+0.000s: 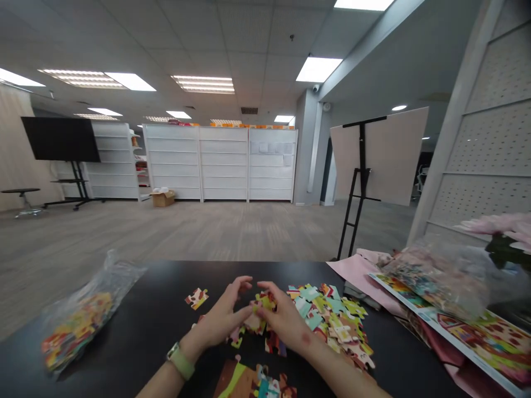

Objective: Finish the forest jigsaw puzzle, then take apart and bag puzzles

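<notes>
- Noting left hand (219, 323), strapped with a green-banded watch (180, 360): grip half curled, fingertips over a small cluster of jigsaw pieces (257, 318) at the middle of the black tabletop (174, 282). Cannot tell whether any piece is held.
- Right hand (282, 323): grip also partly closed, coming to the same cluster from the other side. Hold on a piece again cannot be told. Fingers of both hands nearly meet above the cluster.
- Loose pile of jigsaw pieces (332, 320) lies just beside right hand, heaped and overlapping.
- Single piece (196, 298) lies apart on the tabletop, beyond left hand.
- Joined section (253, 384) sits nearest the body, below the hands, cut off by the lower frame edge.
- Clear plastic bag (78, 326), full of pieces, lies at left of the tabletop.
- Second clear bag (435, 282) rests at right on a puzzle box (477, 342), with pink paper (365, 271) under and beside it.
- Pink flowers (498, 229) at far right.
- Beyond the tabletop: carpet (207, 232), white shelving (219, 163), cardboard box (162, 198), black screen (60, 139), easel (359, 188).
</notes>
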A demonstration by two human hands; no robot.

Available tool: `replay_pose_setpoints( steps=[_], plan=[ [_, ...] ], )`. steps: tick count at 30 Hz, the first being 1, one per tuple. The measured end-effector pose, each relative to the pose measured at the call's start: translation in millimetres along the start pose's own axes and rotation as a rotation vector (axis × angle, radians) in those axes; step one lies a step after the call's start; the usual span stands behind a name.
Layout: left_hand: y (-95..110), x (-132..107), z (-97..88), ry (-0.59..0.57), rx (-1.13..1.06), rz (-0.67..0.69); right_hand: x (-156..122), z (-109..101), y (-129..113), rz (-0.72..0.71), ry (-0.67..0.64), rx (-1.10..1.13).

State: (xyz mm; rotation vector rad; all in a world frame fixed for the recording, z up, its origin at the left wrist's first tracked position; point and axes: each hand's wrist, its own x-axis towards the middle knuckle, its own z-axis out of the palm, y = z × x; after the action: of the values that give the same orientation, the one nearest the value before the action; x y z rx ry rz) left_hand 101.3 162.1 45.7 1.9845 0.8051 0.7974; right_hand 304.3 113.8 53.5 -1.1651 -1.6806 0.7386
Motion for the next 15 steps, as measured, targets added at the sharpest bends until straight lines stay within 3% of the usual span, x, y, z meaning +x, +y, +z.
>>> replay_pose_setpoints(
  steps=[3,6,8,11,15],
  plan=[
    [14,-12,-22.4,-0.105,0.435,-0.03,7,-13,12,0.03,0.281,-0.069],
    [15,-20,-32.1,-0.201,0.617,-0.144,7,-17,19,-0.071,0.413,-0.171],
    [11,-21,-32.2,-0.219,0.634,-0.184,5,-13,21,-0.172,0.352,-0.253],
    [9,-20,-28.6,-0.185,0.595,-0.202,1,-4,20,-0.25,0.153,-0.378],
    [21,-18,-23.9,-0.19,0.205,-0.205,1,1,17,-0.234,0.007,-0.621]
  ],
)
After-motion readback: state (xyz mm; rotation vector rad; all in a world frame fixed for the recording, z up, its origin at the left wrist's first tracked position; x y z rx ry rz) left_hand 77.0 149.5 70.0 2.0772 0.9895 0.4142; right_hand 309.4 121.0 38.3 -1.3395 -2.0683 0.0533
